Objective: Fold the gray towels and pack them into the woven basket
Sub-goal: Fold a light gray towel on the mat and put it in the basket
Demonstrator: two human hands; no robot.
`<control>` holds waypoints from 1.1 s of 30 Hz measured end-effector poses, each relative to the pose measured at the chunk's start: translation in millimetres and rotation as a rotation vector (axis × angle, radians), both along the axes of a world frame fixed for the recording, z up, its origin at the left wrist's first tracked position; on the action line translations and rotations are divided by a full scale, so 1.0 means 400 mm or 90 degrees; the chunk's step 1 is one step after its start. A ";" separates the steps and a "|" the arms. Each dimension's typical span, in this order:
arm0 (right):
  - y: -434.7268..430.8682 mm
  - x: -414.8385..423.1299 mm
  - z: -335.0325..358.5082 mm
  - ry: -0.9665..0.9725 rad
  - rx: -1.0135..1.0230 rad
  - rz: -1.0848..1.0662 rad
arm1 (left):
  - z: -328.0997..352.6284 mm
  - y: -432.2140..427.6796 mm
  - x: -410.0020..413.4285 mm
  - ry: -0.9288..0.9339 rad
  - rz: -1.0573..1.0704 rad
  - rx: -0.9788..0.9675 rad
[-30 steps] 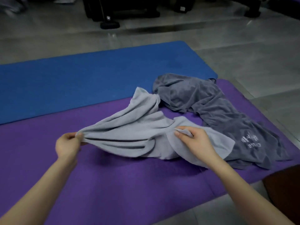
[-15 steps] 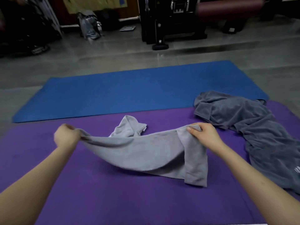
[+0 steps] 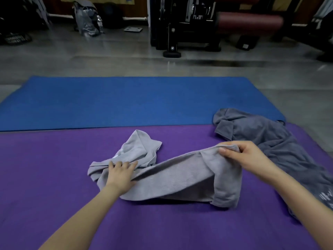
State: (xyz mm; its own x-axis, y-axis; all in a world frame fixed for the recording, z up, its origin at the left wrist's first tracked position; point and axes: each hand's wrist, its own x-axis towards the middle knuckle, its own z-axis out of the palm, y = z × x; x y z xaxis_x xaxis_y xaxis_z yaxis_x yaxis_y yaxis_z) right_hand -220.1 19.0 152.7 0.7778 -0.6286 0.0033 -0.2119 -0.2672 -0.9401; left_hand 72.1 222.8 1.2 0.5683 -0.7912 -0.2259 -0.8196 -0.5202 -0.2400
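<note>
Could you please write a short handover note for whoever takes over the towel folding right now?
The left hand presses flat on the light gray towel, which lies on the purple mat.
The right hand pinches that towel's raised edge.
The dark gray towel lies crumpled at the mat's right side, untouched.
The basket is not in view.
Done: nothing folded yet.
Left: fold both towels and pack them.

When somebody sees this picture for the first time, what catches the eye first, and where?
The light gray towel, crumpled in the middle of the purple mat: the left hand presses flat on its left part, the right hand pinches its raised right edge. Next, the dark gray towel heaped at the right, and the blue mat behind.
</note>
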 end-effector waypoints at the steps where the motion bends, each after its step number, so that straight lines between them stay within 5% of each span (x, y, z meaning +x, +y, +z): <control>1: -0.008 -0.008 0.014 -0.024 0.005 -0.001 | -0.008 0.000 -0.001 0.000 -0.013 0.044; 4: -0.039 -0.019 0.030 -0.069 -0.002 -0.042 | -0.008 -0.003 0.000 -0.021 -0.100 0.074; 8: -0.074 -0.013 0.002 -0.091 -0.015 -0.166 | 0.003 0.023 0.045 0.069 -0.209 -0.298; 10: -0.076 -0.013 -0.013 -0.094 0.007 -0.210 | 0.039 0.046 0.067 0.221 -0.168 -0.359; 14: -0.065 -0.035 -0.030 -0.018 0.103 -0.231 | 0.145 0.083 0.073 0.366 -0.059 -0.097; 19: -0.056 -0.101 0.026 0.282 0.236 0.027 | 0.350 0.136 0.088 0.592 0.016 0.079; 24: -0.109 -0.131 0.156 0.177 0.334 0.101 | 0.602 0.172 0.156 0.793 0.063 0.051; 29: -0.138 -0.094 0.203 0.052 0.345 0.046 | 0.708 0.126 0.213 0.731 0.077 0.020; 33: -0.149 0.010 0.128 0.089 0.320 -0.087 | 0.610 0.038 0.254 0.388 0.087 -0.086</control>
